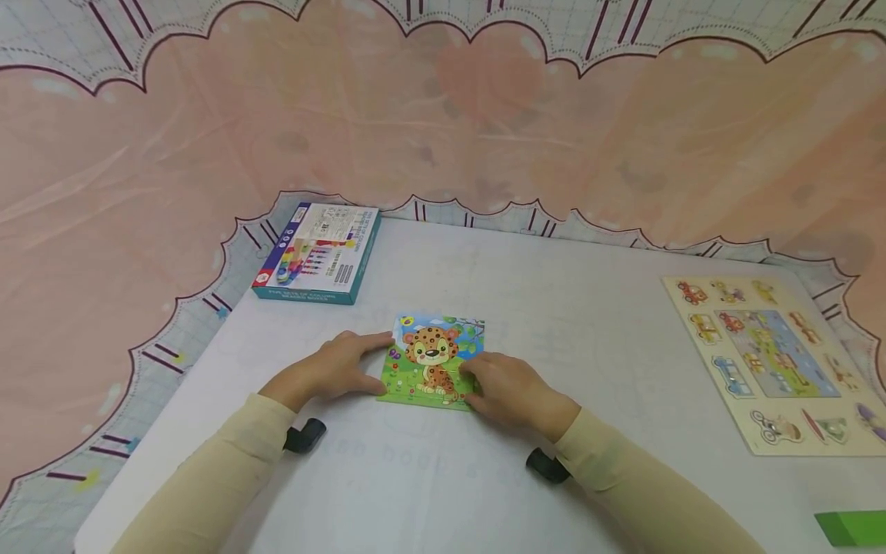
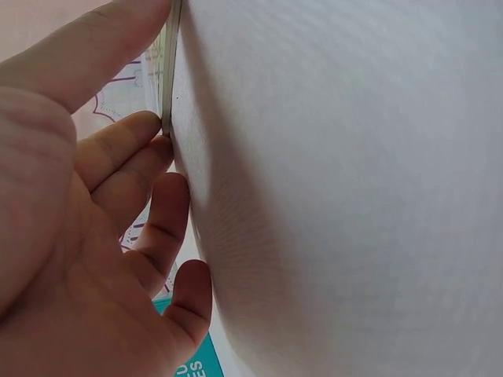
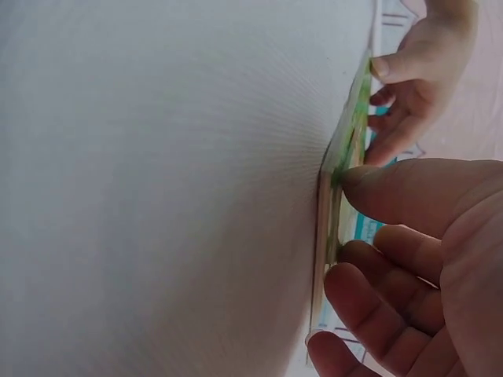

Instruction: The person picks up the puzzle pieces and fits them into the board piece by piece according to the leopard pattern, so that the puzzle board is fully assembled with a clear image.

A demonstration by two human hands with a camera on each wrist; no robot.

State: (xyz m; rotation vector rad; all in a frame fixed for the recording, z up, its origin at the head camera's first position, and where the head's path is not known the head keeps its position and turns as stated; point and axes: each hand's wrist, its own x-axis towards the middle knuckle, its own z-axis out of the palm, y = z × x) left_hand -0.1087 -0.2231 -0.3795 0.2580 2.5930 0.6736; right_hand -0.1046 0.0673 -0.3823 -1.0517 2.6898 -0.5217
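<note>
A square leopard picture puzzle (image 1: 434, 355) lies flat on the white table in the head view. My left hand (image 1: 339, 365) is at its left side, the extended index finger touching the upper left edge and the thumb at the lower left corner. In the left wrist view, the left fingers (image 2: 149, 157) are spread against the board's thin edge. My right hand (image 1: 515, 388) pinches the puzzle's right edge, with thumb and curled fingers over the lower right part. The right wrist view shows the right thumb (image 3: 393, 188) on the puzzle's layered edge; what lies beneath the fingertips is partly hidden.
A flat teal-sided box (image 1: 318, 254) lies at the back left. On the right is a cream board (image 1: 734, 423) with vehicle pictures around a central scene. A green block (image 1: 854, 528) sits at the near right edge of view. Patterned cloth (image 1: 443, 115) hangs behind the table.
</note>
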